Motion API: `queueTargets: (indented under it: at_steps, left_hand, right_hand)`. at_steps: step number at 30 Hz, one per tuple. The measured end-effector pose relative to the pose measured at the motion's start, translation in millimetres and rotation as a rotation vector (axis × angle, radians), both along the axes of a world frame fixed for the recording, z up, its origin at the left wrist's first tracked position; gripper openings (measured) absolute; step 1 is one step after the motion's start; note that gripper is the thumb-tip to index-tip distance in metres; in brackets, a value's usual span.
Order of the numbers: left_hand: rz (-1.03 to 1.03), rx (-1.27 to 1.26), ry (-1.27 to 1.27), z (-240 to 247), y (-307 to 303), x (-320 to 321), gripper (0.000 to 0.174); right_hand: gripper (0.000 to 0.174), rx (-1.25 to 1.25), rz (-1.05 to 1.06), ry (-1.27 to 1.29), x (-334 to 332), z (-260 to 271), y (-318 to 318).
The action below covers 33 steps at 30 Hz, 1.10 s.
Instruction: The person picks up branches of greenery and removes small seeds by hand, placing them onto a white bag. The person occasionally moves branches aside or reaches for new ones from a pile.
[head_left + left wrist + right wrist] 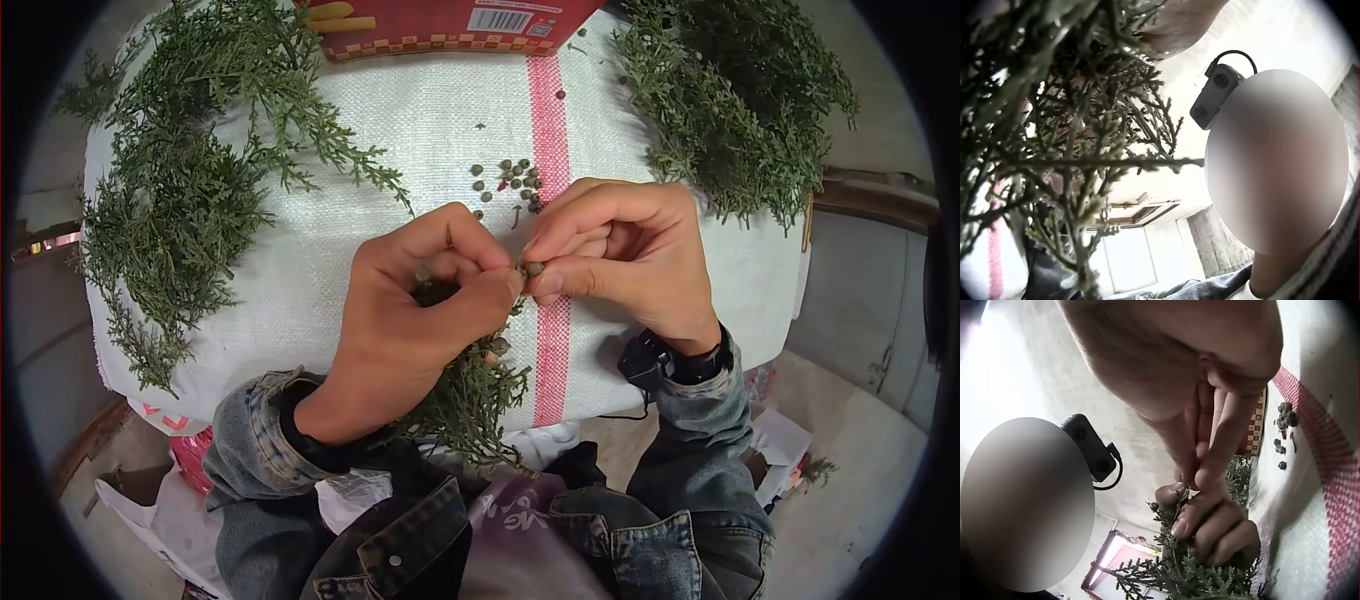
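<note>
In the head view my left hand (415,300) pinches a green sprig (468,400) between thumb and forefinger, its foliage hanging below the palm. My right hand (630,250) meets it at the fingertips, thumb and forefinger pinching a small round brownish-green cone (534,268). The right wrist view shows the right hand (1191,381) touching the left hand's fingertips (1216,525) above the sprig (1179,569). Beyond the hands, several loose round cones (517,172) lie on the white woven cloth (400,120). Foliage fills much of the left wrist view.
Leafy branches (180,190) spread over the cloth's left side, and another pile (740,100) lies at the back right. A red box (450,30) stands at the back edge. Plastic bags (165,510) are on the floor at lower left.
</note>
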<state>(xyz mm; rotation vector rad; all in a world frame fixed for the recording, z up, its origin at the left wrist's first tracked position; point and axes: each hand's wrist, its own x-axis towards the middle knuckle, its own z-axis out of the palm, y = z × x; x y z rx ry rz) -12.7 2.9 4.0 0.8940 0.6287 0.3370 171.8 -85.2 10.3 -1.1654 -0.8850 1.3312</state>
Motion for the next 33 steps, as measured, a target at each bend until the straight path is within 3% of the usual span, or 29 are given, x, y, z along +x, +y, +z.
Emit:
queueTargets:
  at_steps: [6, 20, 24, 31, 33]
  left_hand:
    - [-0.006, 0.031, -0.011, -3, -1, -1, 0.007]
    - [-0.031, 0.017, 0.057, 3, 2, -1, 0.005]
    - [-0.091, 0.15, 0.034, 5, 1, -2, 0.005]
    - [-0.009, -0.178, -0.101, 6, 1, -1, 0.004]
    - [-0.014, -0.145, -0.093, 1, 2, -3, 0.003]
  right_hand:
    - [0.02, -0.041, -0.095, -0.019, -6, 4, 1]
    - [0.019, 0.088, 0.016, -0.238, 6, 0, 2]
    - [0.021, 0.122, 0.028, -0.23, 5, 0, 1]
    - [0.023, 0.139, -0.053, -0.203, -2, 0, 3]
    - [0.023, 0.106, -0.052, -0.235, 0, 3, 1]
